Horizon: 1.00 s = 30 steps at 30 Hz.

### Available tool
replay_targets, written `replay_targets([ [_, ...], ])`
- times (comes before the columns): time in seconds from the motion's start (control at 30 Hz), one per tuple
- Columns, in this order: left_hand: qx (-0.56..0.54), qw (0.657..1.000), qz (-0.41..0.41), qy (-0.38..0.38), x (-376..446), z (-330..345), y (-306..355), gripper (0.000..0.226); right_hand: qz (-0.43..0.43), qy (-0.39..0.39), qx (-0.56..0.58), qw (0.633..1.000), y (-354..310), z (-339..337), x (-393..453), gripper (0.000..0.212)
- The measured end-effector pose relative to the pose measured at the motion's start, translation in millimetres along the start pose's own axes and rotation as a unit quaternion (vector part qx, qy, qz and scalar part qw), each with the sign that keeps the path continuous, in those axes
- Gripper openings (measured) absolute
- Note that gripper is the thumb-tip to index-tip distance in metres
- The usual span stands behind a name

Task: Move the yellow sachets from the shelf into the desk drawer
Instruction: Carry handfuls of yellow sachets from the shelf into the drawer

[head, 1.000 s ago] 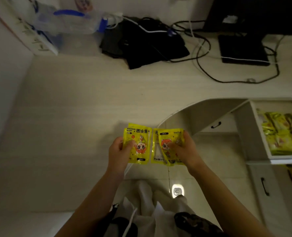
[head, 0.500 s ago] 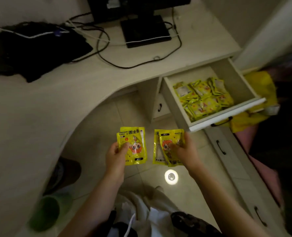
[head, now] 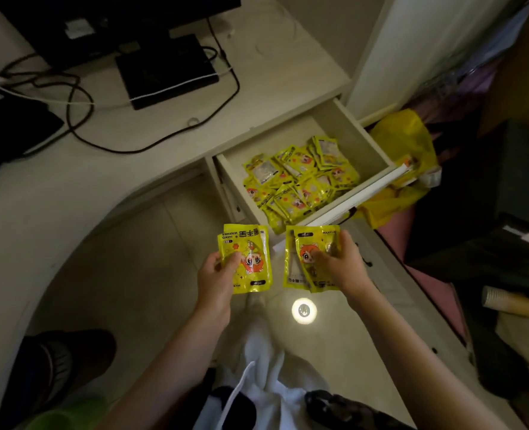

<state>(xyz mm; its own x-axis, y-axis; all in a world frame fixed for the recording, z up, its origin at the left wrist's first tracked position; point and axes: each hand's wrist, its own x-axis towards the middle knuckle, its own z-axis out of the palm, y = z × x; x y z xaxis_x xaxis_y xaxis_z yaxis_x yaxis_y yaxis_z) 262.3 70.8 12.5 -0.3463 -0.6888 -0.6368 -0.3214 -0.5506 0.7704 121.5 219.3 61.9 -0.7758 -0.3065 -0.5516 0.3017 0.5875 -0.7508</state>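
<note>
My left hand point(head: 215, 280) grips a small stack of yellow sachets point(head: 252, 259) printed with a red-haired cartoon face. My right hand point(head: 342, 266) holds a second small stack of yellow sachets point(head: 302, 259) of the same kind. Both stacks hover above the floor, just in front of the open desk drawer point(head: 354, 131). Inside the drawer lies a heap of several yellow sachets point(head: 300, 181). The shelf is out of view.
A white curved desk point(head: 80, 181) carries a black monitor base point(head: 165, 69), tangled cables point(head: 80, 116) and a dark cloth. A yellow plastic bag point(head: 402, 141) sits right of the drawer. More drawer fronts run along the right. A round light reflection point(head: 304, 310) shines on the floor.
The view has swung right, from the desk's left part to the open drawer. Both hands keep their sachets and now sit close to the drawer's front edge.
</note>
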Motion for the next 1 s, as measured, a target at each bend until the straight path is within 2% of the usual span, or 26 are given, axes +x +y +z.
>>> replay_targets([
  [0.4, 0.049, 0.998, -0.009, -0.042, 64.9, 102.8, 47.3, 0.006, -0.015, 0.0, -0.028, 0.999, -46.6, -49.3, 116.5, 0.034],
  [0.6, 0.074, 0.997, -0.017, -0.025, 91.2, 138.8, 65.1, 0.016, -0.004, -0.016, -0.039, 0.999, -74.1, -71.7, 165.3, 0.042],
  [0.77, 0.063, 0.997, -0.027, 0.028, 110.9, 166.6, 71.8, 0.015, -0.005, -0.046, -0.077, 0.996, -85.9, -88.1, 208.4, 0.047],
  [0.9, 0.049, 0.994, -0.043, 0.088, 122.3, 191.6, 69.9, 0.039, -0.021, -0.086, -0.12, 0.989, -97.1, -101.4, 248.9, 0.039],
  [1.0, 0.037, 0.987, -0.067, 0.141, 125.5, 212.1, 64.3, 0.057, -0.029, -0.123, -0.149, 0.981, -103.4, -110.1, 275.4, 0.042],
])
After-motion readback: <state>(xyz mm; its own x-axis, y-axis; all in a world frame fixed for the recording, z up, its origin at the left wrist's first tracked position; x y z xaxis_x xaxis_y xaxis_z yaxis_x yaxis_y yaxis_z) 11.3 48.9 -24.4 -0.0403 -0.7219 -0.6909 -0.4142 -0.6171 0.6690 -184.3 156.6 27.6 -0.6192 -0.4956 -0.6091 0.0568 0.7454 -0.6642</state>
